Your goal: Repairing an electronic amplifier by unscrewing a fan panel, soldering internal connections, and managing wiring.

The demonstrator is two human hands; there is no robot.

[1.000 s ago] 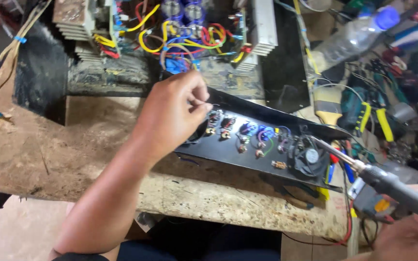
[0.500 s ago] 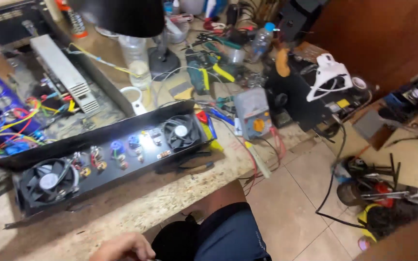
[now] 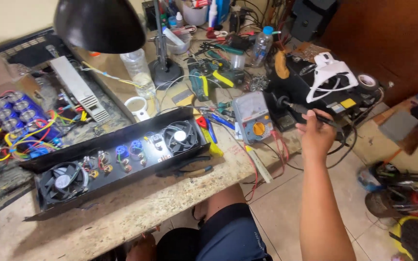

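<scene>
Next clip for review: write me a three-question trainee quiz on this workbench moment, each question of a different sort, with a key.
1. True or false: the right hand holds a thin black soldering iron.
2. How many round black cooling fans sit in the long black metal panel?
A. one
B. two
C. four
3. Which thing lies nearer the right hand: the grey multimeter with orange dial or the clear plastic bottle with blue cap?

Key:
1. True; the iron's tip end points toward the black station beside it.
2. B; one fan at the left end, the other at the right.
3. The multimeter.
The left hand is out of view.
</scene>
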